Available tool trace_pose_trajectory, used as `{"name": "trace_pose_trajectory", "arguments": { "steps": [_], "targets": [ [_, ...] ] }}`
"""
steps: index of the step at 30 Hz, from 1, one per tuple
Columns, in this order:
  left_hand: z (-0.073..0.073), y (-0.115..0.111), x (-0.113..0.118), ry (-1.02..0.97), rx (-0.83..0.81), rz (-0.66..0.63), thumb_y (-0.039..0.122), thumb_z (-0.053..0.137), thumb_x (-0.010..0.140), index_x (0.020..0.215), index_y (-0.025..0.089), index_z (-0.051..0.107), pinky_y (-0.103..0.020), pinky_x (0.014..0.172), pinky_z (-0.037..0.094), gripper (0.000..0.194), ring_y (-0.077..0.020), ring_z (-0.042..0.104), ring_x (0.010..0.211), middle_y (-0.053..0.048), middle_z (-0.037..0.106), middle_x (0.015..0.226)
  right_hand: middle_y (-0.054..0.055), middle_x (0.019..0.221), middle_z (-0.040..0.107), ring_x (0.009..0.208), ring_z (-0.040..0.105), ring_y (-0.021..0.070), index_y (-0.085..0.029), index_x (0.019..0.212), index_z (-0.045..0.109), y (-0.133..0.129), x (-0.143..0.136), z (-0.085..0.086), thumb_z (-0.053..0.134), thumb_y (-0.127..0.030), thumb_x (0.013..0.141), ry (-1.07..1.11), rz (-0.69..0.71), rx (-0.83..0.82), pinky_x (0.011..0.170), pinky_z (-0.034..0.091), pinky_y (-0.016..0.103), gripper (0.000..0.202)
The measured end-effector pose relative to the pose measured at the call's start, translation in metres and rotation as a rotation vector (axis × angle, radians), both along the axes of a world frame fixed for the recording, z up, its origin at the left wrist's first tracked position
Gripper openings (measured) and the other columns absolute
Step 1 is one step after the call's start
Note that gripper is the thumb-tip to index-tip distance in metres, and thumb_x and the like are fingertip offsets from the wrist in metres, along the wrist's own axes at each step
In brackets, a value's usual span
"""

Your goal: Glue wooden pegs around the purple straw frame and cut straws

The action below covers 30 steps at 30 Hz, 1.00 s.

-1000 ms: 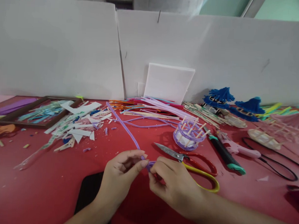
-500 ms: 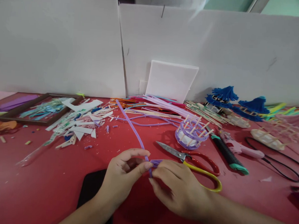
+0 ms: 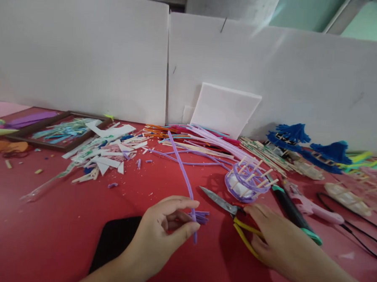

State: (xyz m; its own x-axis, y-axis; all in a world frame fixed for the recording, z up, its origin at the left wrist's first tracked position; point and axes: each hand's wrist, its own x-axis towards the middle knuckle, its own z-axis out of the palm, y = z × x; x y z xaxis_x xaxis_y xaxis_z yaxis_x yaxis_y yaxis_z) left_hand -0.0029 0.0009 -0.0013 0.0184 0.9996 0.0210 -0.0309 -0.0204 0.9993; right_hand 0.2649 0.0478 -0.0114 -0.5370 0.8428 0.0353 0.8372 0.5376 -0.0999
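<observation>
Between thumb and fingers, my left hand (image 3: 166, 230) pinches a long purple pipe cleaner (image 3: 182, 168), which slants up and away. A bundle of short purple pipe cleaner pieces (image 3: 202, 217) pokes out beside it, in the same hand. My right hand (image 3: 268, 233) is closed around the handles of the scissors (image 3: 221, 200), one red and one yellow; the blades point to the upper left. Just behind my right hand stands a round purple pipe cleaner frame with wooden sticks (image 3: 248, 180).
A black phone (image 3: 115, 240) lies by my left wrist. To the right are a black-and-green cutter (image 3: 294, 211), a pink glue gun (image 3: 319, 209) with its cord, and blue roof-shaped pieces (image 3: 331, 152). Scraps (image 3: 107, 153) and a brown frame (image 3: 46, 145) lie left; pipe cleaners (image 3: 220, 140) lie behind.
My right hand has let go of the purple pipe cleaners and moved right onto the scissors' handles. My left hand keeps its pinch. The view has shifted a little.
</observation>
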Motion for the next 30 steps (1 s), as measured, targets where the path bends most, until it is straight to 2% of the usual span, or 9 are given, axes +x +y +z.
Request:
{"name": "trace_pose_trajectory", "arguments": {
  "steps": [4, 7, 9, 11, 15, 18, 22, 30],
  "targets": [
    [0.002, 0.0, -0.001, 0.102, 0.091, 0.0, 0.011, 0.069, 0.072, 0.096, 0.025, 0.074, -0.017, 0.06, 0.059, 0.028, -0.0113, 0.068, 0.068, -0.003, 0.069, 0.093, 0.009, 0.077, 0.067, 0.065, 0.065, 0.0246, -0.017, 0.08, 0.058, 0.0, -0.004, -0.002, 0.052, -0.009, 0.061, -0.067, -0.15, 0.009, 0.057, 0.043, 0.031, 0.021],
    [0.005, 0.005, -0.009, 0.195, 0.158, 0.021, 0.011, 0.068, 0.073, 0.096, 0.026, 0.074, -0.019, 0.063, 0.06, 0.029, -0.0119, 0.069, 0.067, -0.004, 0.069, 0.093, 0.006, 0.075, 0.065, 0.059, 0.061, 0.0209, -0.018, 0.082, 0.057, 0.003, -0.002, 0.003, 0.057, -0.013, 0.063, 0.018, -0.19, -0.011, 0.052, 0.038, 0.028, 0.02],
    [0.008, 0.009, -0.017, 0.237, 0.17, 0.018, 0.012, 0.07, 0.072, 0.097, 0.027, 0.074, -0.02, 0.063, 0.061, 0.029, -0.0125, 0.069, 0.066, -0.004, 0.069, 0.094, 0.003, 0.067, 0.062, 0.056, 0.057, 0.018, -0.019, 0.075, 0.056, 0.003, -0.001, 0.007, 0.062, -0.022, 0.067, 0.105, -0.188, -0.065, 0.05, 0.036, 0.026, 0.01],
    [0.011, 0.014, -0.026, 0.262, 0.18, 0.005, 0.013, 0.071, 0.071, 0.097, 0.026, 0.075, -0.02, 0.063, 0.061, 0.029, -0.013, 0.07, 0.066, -0.005, 0.069, 0.096, 0.0, 0.061, 0.059, 0.054, 0.053, 0.0153, -0.02, 0.067, 0.053, 0.001, -0.003, 0.014, 0.064, -0.025, 0.07, 0.193, -0.161, -0.17, 0.049, 0.035, 0.025, 0.012],
    [0.015, 0.019, -0.037, 0.327, 0.211, -0.057, 0.012, 0.069, 0.072, 0.097, 0.026, 0.076, -0.02, 0.064, 0.06, 0.029, -0.0136, 0.07, 0.066, -0.006, 0.07, 0.097, -0.003, 0.064, 0.06, 0.056, 0.052, 0.0126, -0.022, 0.068, 0.055, -0.007, -0.016, 0.029, 0.074, -0.019, 0.061, 0.364, -0.072, -0.356, 0.045, 0.033, 0.02, 0.021],
    [0.015, 0.017, -0.037, 0.399, 0.24, -0.142, 0.011, 0.067, 0.074, 0.1, 0.027, 0.075, -0.019, 0.066, 0.059, 0.031, -0.0138, 0.07, 0.07, -0.006, 0.071, 0.097, -0.005, 0.06, 0.056, 0.052, 0.047, 0.0105, -0.022, 0.063, 0.054, -0.011, -0.022, 0.034, 0.077, -0.018, 0.057, 0.384, -0.056, -0.434, 0.042, 0.029, 0.02, 0.023],
    [0.014, 0.016, -0.035, 0.447, 0.269, -0.209, 0.008, 0.065, 0.076, 0.102, 0.025, 0.073, -0.019, 0.071, 0.058, 0.032, -0.013, 0.07, 0.074, -0.006, 0.07, 0.097, -0.006, 0.058, 0.054, 0.049, 0.045, 0.0094, -0.02, 0.057, 0.052, -0.011, -0.02, 0.033, 0.074, -0.017, 0.056, 0.369, -0.106, -0.5, 0.043, 0.03, 0.02, 0.022],
    [0.014, 0.017, -0.035, 0.463, 0.294, -0.182, 0.008, 0.065, 0.075, 0.101, 0.025, 0.074, -0.023, 0.07, 0.058, 0.033, -0.0151, 0.07, 0.073, -0.007, 0.072, 0.098, -0.005, 0.057, 0.056, 0.048, 0.046, 0.0089, -0.019, 0.055, 0.051, -0.013, -0.02, 0.033, 0.071, -0.012, 0.058, 0.416, -0.073, -0.538, 0.043, 0.032, 0.018, 0.021]
  ]
}}
